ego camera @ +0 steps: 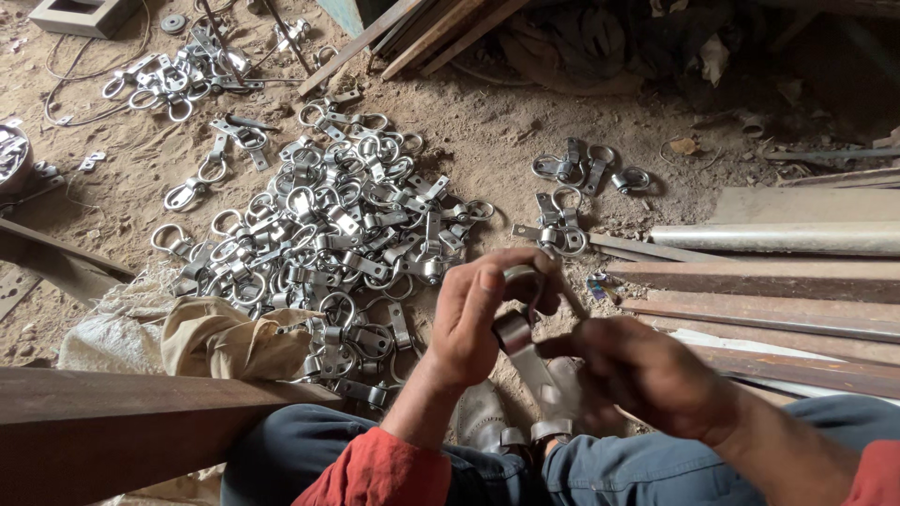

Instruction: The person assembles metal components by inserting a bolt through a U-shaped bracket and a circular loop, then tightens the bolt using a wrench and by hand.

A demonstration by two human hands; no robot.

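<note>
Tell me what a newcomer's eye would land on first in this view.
First, the big pile of shiny metal ring fittings spread over the dirt floor, left of centre. Next, low in the middle, the left hand and right hand together hold one ring fitting. A smaller cluster of fittings lies beyond them, and metal bars are stacked at the right.
</note>
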